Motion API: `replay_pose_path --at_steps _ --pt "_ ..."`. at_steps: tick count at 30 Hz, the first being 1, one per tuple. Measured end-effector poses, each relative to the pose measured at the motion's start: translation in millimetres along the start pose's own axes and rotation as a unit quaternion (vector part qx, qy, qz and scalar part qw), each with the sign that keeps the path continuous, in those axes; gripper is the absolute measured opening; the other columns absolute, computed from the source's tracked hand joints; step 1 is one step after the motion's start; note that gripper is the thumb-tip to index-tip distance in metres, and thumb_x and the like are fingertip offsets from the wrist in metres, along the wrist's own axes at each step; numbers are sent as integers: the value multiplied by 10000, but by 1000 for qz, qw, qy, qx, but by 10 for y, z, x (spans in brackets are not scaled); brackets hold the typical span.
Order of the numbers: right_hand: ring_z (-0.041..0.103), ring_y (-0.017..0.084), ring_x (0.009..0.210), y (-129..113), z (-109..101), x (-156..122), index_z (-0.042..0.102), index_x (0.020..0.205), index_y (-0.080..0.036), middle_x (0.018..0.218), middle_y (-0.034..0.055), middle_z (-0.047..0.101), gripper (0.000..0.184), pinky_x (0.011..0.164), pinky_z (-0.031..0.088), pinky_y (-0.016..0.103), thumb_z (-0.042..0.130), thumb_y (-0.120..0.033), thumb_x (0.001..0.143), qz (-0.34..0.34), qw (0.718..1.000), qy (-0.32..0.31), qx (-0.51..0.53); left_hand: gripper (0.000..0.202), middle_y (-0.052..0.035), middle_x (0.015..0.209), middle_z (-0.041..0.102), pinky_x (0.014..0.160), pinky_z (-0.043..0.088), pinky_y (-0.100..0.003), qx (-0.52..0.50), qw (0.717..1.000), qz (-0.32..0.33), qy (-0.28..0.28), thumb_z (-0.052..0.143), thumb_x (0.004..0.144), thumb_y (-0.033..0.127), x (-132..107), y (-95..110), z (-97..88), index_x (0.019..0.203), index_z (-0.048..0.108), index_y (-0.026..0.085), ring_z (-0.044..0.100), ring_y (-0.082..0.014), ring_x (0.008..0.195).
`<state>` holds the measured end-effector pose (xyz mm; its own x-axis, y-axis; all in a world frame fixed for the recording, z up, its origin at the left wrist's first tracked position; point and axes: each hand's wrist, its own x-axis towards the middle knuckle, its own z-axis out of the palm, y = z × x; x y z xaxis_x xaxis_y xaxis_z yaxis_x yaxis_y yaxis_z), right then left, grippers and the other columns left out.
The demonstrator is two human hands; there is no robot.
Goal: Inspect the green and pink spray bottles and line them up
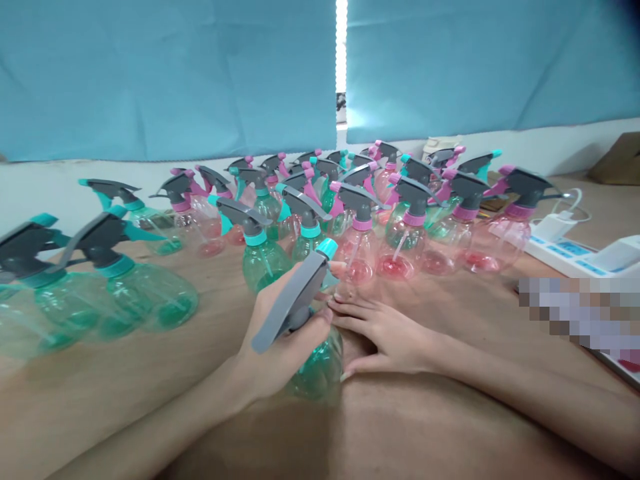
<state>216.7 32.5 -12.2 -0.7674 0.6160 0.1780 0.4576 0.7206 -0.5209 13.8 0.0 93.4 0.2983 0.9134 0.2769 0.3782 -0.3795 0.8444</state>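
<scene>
A green spray bottle [320, 367] with a grey trigger head and turquoise nozzle stands in front of me on the table. My left hand [280, 327] is closed around its neck, just under the spray head, thumb on the near side. Against the right side of this bottle rests my right hand [387, 333], fingers stretched out and thumb apart. Its fingertips lie close to my left thumb. Just behind my hands stand another green spray bottle [265, 263] and a pink spray bottle [357, 253].
Several more green and pink spray bottles crowd the table [210, 373] toward the back. Two green ones [173, 300] stand at the left. A white power strip [570, 250] with plugs lies at the right, beside a blurred-out flat object. Blue curtains [165, 73] hang behind.
</scene>
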Motion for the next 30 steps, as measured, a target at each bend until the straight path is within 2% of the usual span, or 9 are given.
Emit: replay_pose_path --at_steps 10,21,26,30 --pt "308 304 1462 -20 -30 16 465 1458 -160 1564 126 352 902 1205 237 500 556 -758 788 6 999 -19 -28 338 6 855 646 735 574 -294 -12 1000 -1 1 535 715 169 14 5 5 1045 598 212 667 -182 780" --pt "325 298 1455 -11 -11 10 470 1456 -177 1555 122 376 862 1199 247 499 577 -726 801 -2 1000 -5 -29 331 -25 945 655 794 570 -311 -18 1000 0 -3 538 737 165 18 26 9 1065 577 184 677 -188 844" --pt "338 294 1449 -20 -19 10 470 1456 -169 1558 110 371 865 1201 253 483 565 -732 806 3 999 -8 -47 296 -4 853 629 742 566 -296 -2 1000 15 0 530 740 162 7 5 0 1031 581 178 660 -177 780" --pt "332 289 1453 -19 -27 15 477 1451 -172 1561 104 364 866 1203 252 475 558 -741 803 3 999 -14 -51 314 -9 869 635 755 567 -301 -13 1000 16 -1 533 744 161 17 -8 11 1055 577 169 662 -176 782"
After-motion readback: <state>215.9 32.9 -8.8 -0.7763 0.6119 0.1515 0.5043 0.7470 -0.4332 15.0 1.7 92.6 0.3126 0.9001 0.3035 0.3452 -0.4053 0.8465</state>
